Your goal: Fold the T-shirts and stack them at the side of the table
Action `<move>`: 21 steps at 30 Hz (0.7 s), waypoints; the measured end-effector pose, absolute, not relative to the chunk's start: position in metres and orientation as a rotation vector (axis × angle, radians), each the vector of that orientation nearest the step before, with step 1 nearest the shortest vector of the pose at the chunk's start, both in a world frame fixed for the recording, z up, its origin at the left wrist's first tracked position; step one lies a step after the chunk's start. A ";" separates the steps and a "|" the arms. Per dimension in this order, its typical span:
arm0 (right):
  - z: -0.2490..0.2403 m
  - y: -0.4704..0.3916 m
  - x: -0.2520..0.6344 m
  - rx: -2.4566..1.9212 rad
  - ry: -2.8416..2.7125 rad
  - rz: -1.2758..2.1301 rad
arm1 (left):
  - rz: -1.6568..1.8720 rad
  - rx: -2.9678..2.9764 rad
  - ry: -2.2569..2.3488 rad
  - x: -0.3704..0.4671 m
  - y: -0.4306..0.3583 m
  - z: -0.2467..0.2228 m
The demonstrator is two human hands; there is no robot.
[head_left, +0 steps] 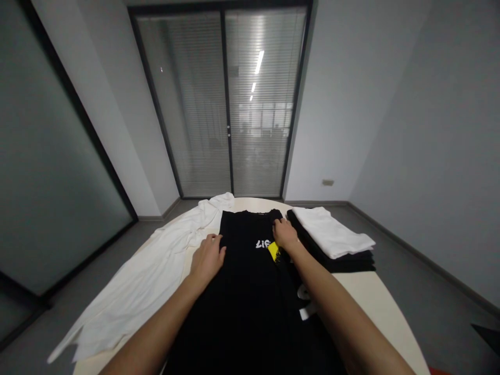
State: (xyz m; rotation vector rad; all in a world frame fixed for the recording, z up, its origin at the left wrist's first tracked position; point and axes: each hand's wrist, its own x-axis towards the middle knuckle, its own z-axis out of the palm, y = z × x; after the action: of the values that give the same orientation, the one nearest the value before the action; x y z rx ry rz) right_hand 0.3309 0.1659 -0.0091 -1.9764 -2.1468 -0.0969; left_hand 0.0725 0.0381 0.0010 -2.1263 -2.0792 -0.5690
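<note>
A black T-shirt point(246, 291) with white lettering and a yellow print lies lengthwise on the table in front of me, its sides folded inward. My left hand point(209, 255) is at the shirt's left edge, fingers curled and closed on the fabric. At the upper right edge, near the collar, my right hand point(285, 233) grips the cloth with bent fingers. Part of the folded-over right side, with more white print, shows beside my right forearm. The fingertips of both hands are partly hidden.
Left of the shirt, a white long-sleeved garment point(144, 281) is spread loosely along the table's rim. On the right sits a stack of folded black garments point(351, 264) with a folded white garment point(332, 232) on top. The pale table point(375, 307) has a rounded edge.
</note>
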 end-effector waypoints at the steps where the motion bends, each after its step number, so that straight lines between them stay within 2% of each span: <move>1: -0.011 0.164 0.328 -1.992 -2.124 -0.106 | -0.559 -2.088 -2.139 0.060 0.042 -0.004; 9: -0.015 0.158 0.310 -2.088 -1.999 -0.135 | -0.847 -2.069 -2.300 0.028 0.055 -0.026; 13: -0.005 0.158 0.287 -1.973 -2.025 -0.167 | -0.987 -2.055 -2.332 0.028 0.059 -0.028; 18: -0.002 0.153 0.246 -1.748 -2.270 0.053 | -1.110 -2.018 -2.370 0.026 0.056 -0.029; 21: -0.005 0.147 0.226 -1.752 -2.292 0.068 | -1.233 -1.992 -2.386 0.025 0.056 -0.030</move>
State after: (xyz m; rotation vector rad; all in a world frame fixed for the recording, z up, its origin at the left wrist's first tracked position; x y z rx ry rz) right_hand 0.2261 0.1473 -0.0055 -1.7523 -2.2918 0.0677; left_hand 0.0249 0.0557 -0.0296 -1.9919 -2.3861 -1.2330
